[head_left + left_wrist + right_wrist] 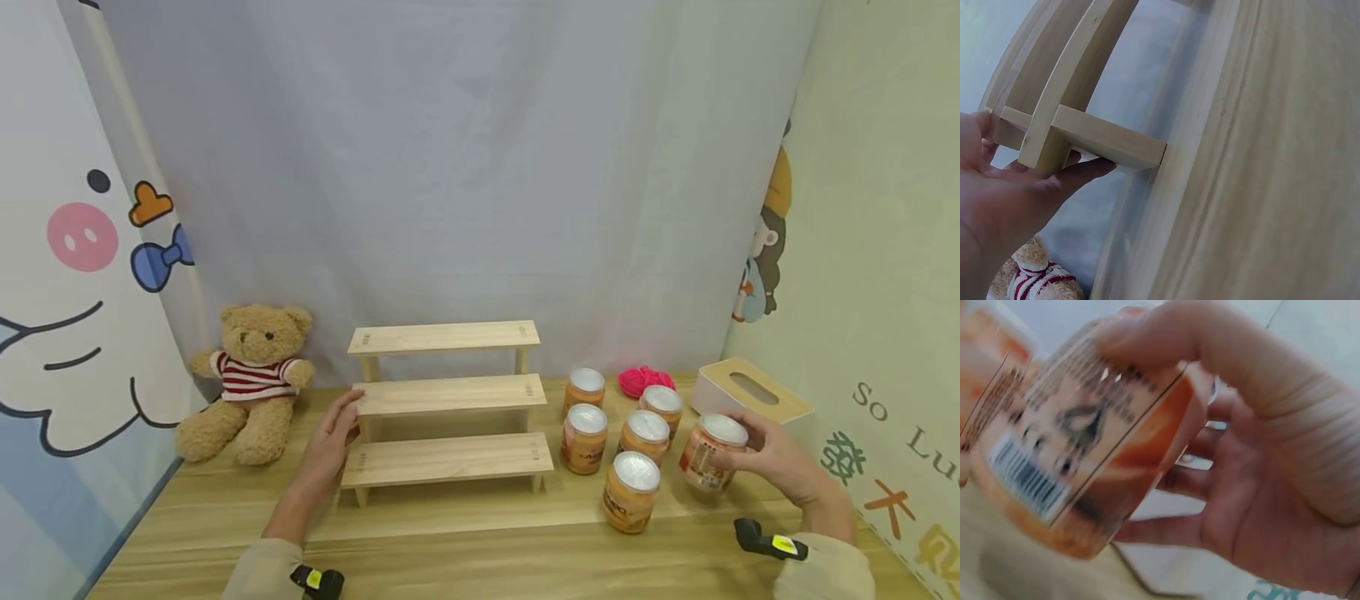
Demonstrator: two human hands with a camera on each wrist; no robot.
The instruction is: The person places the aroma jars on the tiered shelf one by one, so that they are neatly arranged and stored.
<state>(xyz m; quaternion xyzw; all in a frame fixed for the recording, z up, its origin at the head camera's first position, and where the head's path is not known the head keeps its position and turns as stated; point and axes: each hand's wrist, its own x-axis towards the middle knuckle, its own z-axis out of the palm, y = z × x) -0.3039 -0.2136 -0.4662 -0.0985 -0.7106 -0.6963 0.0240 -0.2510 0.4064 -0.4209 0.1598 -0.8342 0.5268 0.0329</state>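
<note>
A three-tier wooden display shelf stands in the middle of the table. My left hand rests against its left end, fingertips at the corner of the middle tier. In the left wrist view the fingers lie along the end and leg of the shelf, some partly hidden behind the wood. Over on the right, my right hand grips an orange can with a silver lid, thumb across its printed label. The barcode of this can shows in the right wrist view, where the hand wraps round its side.
Several similar orange cans stand between the shelf and the right hand. Behind them lie pink yarn and a tissue box. A teddy bear in a striped shirt sits left of the shelf. Printed curtains enclose the table.
</note>
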